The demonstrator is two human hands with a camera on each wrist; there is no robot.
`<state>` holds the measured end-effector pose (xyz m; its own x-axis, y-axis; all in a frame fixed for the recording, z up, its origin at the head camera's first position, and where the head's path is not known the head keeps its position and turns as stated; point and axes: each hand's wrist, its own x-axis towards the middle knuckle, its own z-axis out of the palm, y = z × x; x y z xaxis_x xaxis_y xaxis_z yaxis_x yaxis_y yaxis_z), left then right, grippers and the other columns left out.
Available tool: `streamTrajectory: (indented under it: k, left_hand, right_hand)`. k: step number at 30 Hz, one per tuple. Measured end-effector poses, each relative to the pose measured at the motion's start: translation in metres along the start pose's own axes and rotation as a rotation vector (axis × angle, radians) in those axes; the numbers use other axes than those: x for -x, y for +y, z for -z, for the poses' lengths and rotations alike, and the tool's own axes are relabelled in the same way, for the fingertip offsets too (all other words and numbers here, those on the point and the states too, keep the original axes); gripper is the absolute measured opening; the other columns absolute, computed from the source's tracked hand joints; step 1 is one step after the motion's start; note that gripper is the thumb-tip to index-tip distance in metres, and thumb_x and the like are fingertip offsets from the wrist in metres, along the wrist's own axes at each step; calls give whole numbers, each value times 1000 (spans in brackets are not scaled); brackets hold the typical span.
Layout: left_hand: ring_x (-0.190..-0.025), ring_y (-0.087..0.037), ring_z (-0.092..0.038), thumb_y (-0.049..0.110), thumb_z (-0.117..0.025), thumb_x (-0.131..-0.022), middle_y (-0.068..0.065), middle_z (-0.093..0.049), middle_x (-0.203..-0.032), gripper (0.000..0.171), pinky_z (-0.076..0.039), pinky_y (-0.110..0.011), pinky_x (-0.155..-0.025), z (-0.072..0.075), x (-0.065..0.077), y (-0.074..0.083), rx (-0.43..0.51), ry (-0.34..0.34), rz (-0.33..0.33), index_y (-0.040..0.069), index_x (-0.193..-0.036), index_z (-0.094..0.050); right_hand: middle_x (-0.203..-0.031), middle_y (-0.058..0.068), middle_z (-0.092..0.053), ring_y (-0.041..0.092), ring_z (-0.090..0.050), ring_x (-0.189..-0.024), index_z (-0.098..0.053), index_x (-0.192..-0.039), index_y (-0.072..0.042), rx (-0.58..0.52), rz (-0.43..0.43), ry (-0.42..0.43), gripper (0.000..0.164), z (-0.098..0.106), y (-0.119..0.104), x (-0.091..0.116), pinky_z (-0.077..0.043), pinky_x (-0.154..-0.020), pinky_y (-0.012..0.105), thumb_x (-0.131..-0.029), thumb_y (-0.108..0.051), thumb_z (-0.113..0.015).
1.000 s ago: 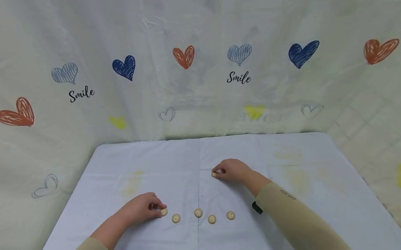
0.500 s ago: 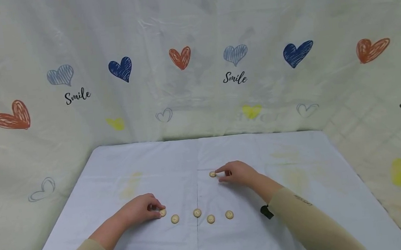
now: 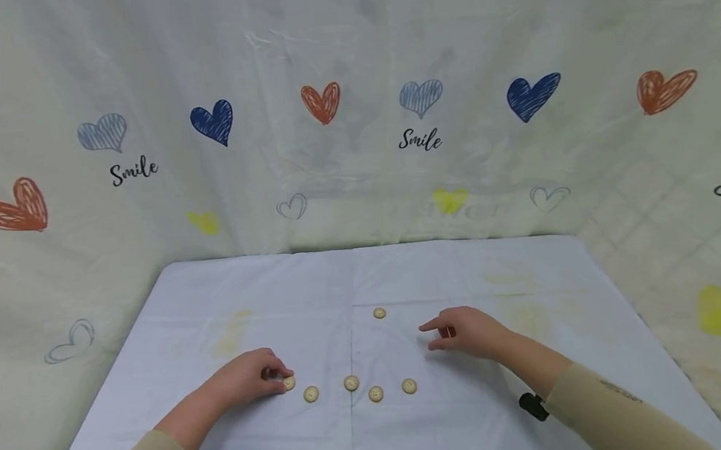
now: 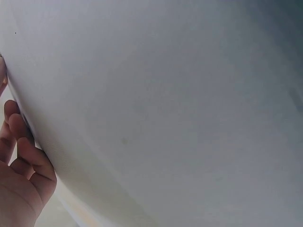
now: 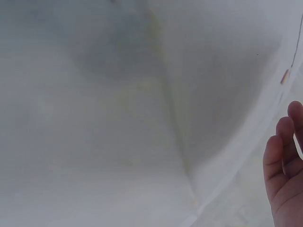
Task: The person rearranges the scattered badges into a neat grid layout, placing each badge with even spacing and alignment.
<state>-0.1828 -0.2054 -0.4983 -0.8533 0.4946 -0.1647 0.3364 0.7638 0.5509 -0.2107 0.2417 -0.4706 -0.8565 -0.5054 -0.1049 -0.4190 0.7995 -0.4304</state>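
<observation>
The left hand [image 3: 251, 374] hides the nine-o'clock edge of the leftmost button [image 3: 291, 383]. The right wrist view crops the right hand [image 5: 287, 185] at four o'clock. Sleeve lettering [image 3: 620, 390] is unreadably small.

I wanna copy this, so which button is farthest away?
The lone button, highest in the head view; the other five buttons make a wobbly row lower down.

Past the far edge of the white counter [image 3: 261, 287] hangs a pale sheet [image 3: 341, 36]. Coloured hearts [image 3: 213, 124] and "Smile" lettering [image 3: 420, 139] decorate it.
</observation>
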Motion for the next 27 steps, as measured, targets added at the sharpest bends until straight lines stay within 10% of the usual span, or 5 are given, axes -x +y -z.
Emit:
streamTrajectory:
  k: [27]
  left_hand:
    - [-82, -6, -52, 27, -78, -86, 16, -57, -87, 16, -46, -29, -75, -2, -2, -4, 20, -11, 29, 29, -101, -76]
  right_hand:
    - [-85, -19, -57, -3, -47, -73, -79, -110, -26, 91, 296, -179, 28, -35, -34, -2, -44, -71, 21, -82, -30, -82]
